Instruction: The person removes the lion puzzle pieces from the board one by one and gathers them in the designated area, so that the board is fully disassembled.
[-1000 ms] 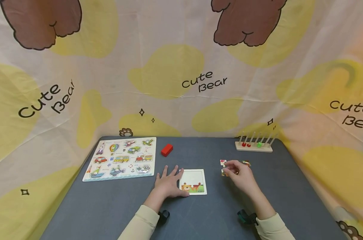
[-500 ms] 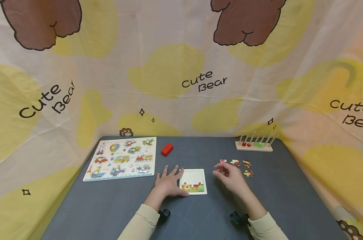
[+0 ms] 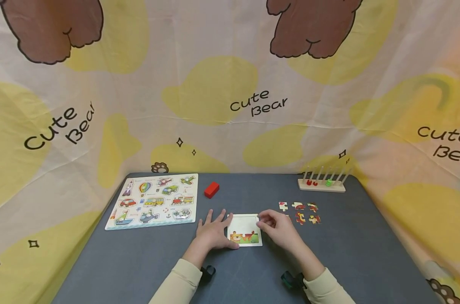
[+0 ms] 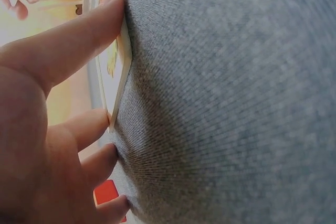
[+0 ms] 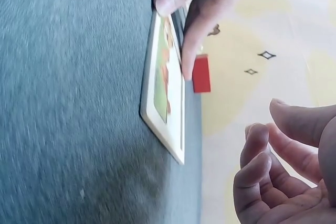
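A small white-framed puzzle tray (image 3: 244,221) lies on the dark table, its lower part filled with an orange animal picture on green. My left hand (image 3: 212,235) holds its left side with spread, fairly straight fingers; the left wrist view shows the thumb (image 4: 100,22) on one edge. Over the tray's right edge is my right hand (image 3: 279,228), thumb and fingers bent towards each other. In the right wrist view this right hand (image 5: 289,166) shows no piece between its fingertips, though its curled fingers may hide one. Loose jigsaw pieces (image 3: 299,206) lie in two rows beyond it.
A large vehicle-picture puzzle board (image 3: 154,200) lies at the back left. Beside it sits a red block (image 3: 212,190). A pegged wooden rack (image 3: 322,185) with red and green beads stands at the back right, before a printed cloth backdrop (image 3: 215,93).
My right hand has moved left from the loose pieces to the tray's right edge, uncovering several of them. The left hand and tray have stayed put.
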The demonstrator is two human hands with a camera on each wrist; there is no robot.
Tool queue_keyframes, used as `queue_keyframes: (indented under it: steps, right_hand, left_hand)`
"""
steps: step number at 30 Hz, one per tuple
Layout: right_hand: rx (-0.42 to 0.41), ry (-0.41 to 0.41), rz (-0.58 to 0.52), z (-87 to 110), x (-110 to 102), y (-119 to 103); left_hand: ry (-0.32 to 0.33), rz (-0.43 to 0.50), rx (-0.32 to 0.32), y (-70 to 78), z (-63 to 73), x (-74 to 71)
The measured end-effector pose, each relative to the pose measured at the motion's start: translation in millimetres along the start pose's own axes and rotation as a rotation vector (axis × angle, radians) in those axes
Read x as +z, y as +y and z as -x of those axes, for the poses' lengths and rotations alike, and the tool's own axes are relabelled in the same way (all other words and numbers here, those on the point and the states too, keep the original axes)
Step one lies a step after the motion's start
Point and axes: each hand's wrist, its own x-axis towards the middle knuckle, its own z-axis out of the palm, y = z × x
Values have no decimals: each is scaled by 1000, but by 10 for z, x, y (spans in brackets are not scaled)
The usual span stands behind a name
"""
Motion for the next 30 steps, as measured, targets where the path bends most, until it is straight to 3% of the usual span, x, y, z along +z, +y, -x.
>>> queue_keyframes:
  steps: [7, 22, 30]
  right_hand:
    - [-76, -49, 2, -2, 143, -10]
    - [-80, -214, 7, -115, 424, 8]
    - [-136, -294, 168, -159, 561, 2]
  left_hand:
    - [4, -11, -10, 3, -10, 10]
    - [26, 13, 13, -26, -1, 38]
    - [32, 9, 13, -31, -8, 31]
